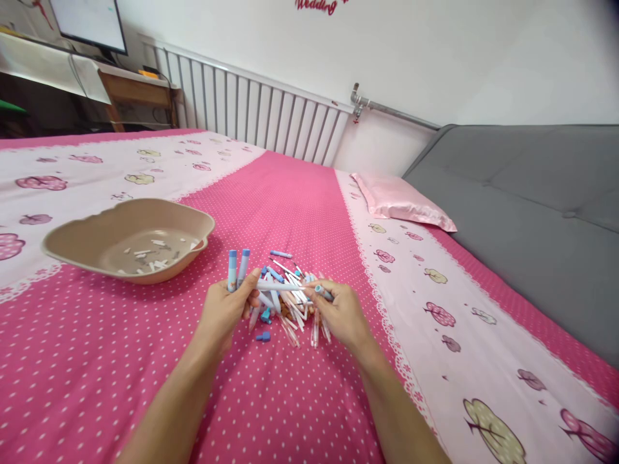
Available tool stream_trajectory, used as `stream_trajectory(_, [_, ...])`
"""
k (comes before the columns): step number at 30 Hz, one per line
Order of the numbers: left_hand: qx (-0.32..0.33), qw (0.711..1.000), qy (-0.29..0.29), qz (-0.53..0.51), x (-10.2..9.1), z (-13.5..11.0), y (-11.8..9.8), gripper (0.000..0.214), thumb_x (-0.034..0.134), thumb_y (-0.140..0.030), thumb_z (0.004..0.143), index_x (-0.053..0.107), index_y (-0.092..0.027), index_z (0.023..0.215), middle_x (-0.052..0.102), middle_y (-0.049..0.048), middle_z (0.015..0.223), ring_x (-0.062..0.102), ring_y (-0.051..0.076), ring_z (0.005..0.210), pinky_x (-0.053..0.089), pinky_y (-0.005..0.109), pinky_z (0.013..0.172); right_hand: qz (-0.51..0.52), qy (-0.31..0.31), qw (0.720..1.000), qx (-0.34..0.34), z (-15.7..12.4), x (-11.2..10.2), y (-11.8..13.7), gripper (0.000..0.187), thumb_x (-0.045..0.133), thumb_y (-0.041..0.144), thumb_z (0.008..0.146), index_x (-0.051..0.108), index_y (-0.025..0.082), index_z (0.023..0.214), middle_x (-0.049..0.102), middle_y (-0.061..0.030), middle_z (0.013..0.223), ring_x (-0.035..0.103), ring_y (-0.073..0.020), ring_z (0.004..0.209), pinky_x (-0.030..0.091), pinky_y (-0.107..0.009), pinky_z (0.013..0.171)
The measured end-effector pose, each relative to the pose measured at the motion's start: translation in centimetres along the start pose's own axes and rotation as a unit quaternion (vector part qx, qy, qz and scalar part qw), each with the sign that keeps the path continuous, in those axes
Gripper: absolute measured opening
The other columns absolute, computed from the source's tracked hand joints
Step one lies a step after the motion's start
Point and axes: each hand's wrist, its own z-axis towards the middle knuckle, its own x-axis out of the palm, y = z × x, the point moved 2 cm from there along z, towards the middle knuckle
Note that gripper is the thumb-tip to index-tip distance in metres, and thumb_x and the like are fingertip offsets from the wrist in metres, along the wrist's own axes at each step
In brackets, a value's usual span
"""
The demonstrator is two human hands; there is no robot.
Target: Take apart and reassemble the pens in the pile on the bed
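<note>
My left hand (pixel 223 314) is closed around pen parts. Two blue-topped pen barrels (pixel 232 267) stick up from it, and a pale pen barrel (pixel 278 285) stretches sideways from its thumb towards my other hand. My right hand (pixel 344 314) pinches the far, thin end of that pale barrel and also has a short grey-blue pen piece (pixel 323 293) in its fingers. Beneath both hands lies a loose pile of white refills (pixel 296 299), clear tubes and blue parts. A small blue piece (pixel 264 337) rests in front of the pile, and a blue cap (pixel 281 254) lies behind it.
To the left, a beige basin (pixel 97 241) holds several small white and grey bits. Pink dotted bedding (pixel 290 193) spreads under everything. A pink pillow (pixel 406 203) lies by the grey headboard (pixel 527 193). A white radiator (pixel 251 103) and a desk (pixel 135 96) with a monitor are behind.
</note>
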Motion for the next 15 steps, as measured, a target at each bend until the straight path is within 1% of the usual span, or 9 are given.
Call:
stream_trajectory(2, [0.005,0.999,-0.03,-0.009,-0.3,0.2,0.0,0.037,0.068,-0.044,0.066,0.056,-0.012,0.051,0.054,0.0003,0.041,0.037,0.005,0.032,0.025,0.018,0.033,-0.002,-0.017,1.0,0.004,0.2,-0.5,-0.5,0.031,0.055,0.042,0.081,0.071,0.017,0.09,0.061,0.0004,0.061,0.05,-0.0121,0.051,0.036,-0.022,0.05])
stream_trajectory(4, [0.018,0.995,-0.09,-0.029,-0.9,0.5,0.0,0.034,0.069,-0.042,0.066,0.056,-0.013,0.054,0.054,-0.001,0.044,0.037,0.004,0.033,0.025,0.018,0.034,-0.007,-0.039,0.999,0.02,0.5,-1.2,-1.3,0.033,0.054,0.044,0.08,0.071,0.016,0.088,0.062,0.0003,0.058,0.053,-0.0136,0.05,0.037,-0.023,0.051])
stream_trajectory(6, [0.034,0.987,-0.145,-0.056,-1.5,0.9,0.1,0.031,0.07,-0.039,0.064,0.054,-0.014,0.058,0.054,-0.0028,0.045,0.036,0.004,0.033,0.025,0.018,0.034,-0.041,-0.073,0.996,0.038,0.7,-1.7,-2.1,0.034,0.053,0.044,0.08,0.071,0.016,0.086,0.063,-0.0005,0.058,0.056,-0.0154,0.052,0.039,-0.024,0.052])
stream_trajectory(8, [0.041,0.981,-0.172,-0.085,-1.8,1.2,0.3,0.028,0.072,-0.035,0.061,0.054,-0.014,0.063,0.055,-0.0041,0.046,0.035,0.004,0.034,0.024,0.018,0.034,-0.092,-0.108,0.989,0.051,0.9,-1.6,-2.7,0.032,0.052,0.042,0.08,0.072,0.018,0.085,0.067,-0.0026,0.063,0.06,-0.018,0.057,0.042,-0.026,0.055])
stream_trajectory(9, [0.038,0.979,-0.173,-0.097,-1.8,1.2,0.4,0.027,0.073,-0.034,0.059,0.055,-0.014,0.067,0.057,-0.0038,0.049,0.035,0.004,0.034,0.024,0.018,0.034,-0.107,-0.119,0.986,0.052,1.0,-1.4,-2.8,0.03,0.053,0.04,0.08,0.072,0.019,0.086,0.07,-0.004,0.07,0.062,-0.0195,0.062,0.044,-0.028,0.058])
stream_trajectory(11, [0.02,0.984,-0.147,-0.103,-1.5,1.2,0.6,0.032,0.074,-0.032,0.056,0.058,-0.012,0.075,0.061,-0.0018,0.056,0.035,0.003,0.034,0.023,0.018,0.035,-0.096,-0.106,0.989,0.048,1.1,-0.5,-3.0,0.028,0.056,0.036,0.078,0.071,0.021,0.096,0.072,-0.0064,0.086,0.065,-0.0217,0.076,0.048,-0.031,0.068])
stream_trajectory(12, [0.007,0.989,-0.116,-0.094,-1.2,1.2,0.6,0.036,0.075,-0.031,0.054,0.06,-0.011,0.08,0.063,-0.0006,0.059,0.036,0.003,0.035,0.023,0.018,0.035,-0.076,-0.089,0.992,0.042,1.2,-0.1,-3.0,0.031,0.057,0.033,0.077,0.069,0.021,0.103,0.071,-0.0071,0.095,0.065,-0.0222,0.083,0.048,-0.033,0.074])
stream_trajectory(13, [-0.005,0.994,-0.075,-0.077,-0.9,1.1,0.7,0.042,0.075,-0.032,0.053,0.061,-0.01,0.086,0.064,0.0002,0.061,0.037,0.003,0.035,0.023,0.018,0.036,-0.058,-0.074,0.995,0.033,1.2,0.4,-3.1,0.036,0.059,0.03,0.075,0.066,0.021,0.11,0.069,-0.0078,0.104,0.064,-0.0224,0.092,0.048,-0.034,0.081])
stream_trajectory(15, [-0.02,0.999,0.019,-0.028,-0.3,0.8,0.8,0.053,0.075,-0.034,0.053,0.061,-0.008,0.097,0.061,-0.0018,0.055,0.037,0.003,0.035,0.024,0.018,0.037,-0.039,-0.058,0.997,0.024,1.3,0.9,-3.3,0.047,0.058,0.023,0.075,0.057,0.019,0.122,0.063,-0.009,0.118,0.059,-0.0222,0.106,0.044,-0.036,0.093])
